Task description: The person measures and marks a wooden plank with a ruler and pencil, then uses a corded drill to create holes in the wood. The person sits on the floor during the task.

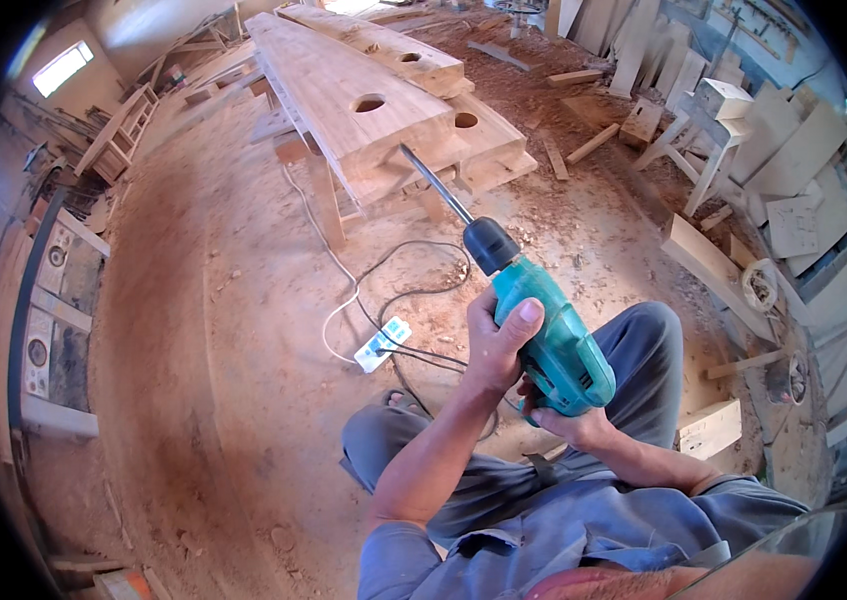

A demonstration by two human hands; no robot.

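A teal power drill with a black chuck is held in both my hands. My left hand is closed around the front of its body, thumb on top. My right hand grips the handle at the rear; most of those fingers are hidden behind the drill. From the chuck a long drill bit points up and left, its tip at the near end of a thick wooden plank. That plank has a round hole in its top face. Whether the bit has entered the wood I cannot tell.
More holed planks lie beside it on wooden supports. A white power strip with looping cords lies on the dusty floor ahead of my knees. Offcuts and a sawhorse stand at right, a machine frame at left.
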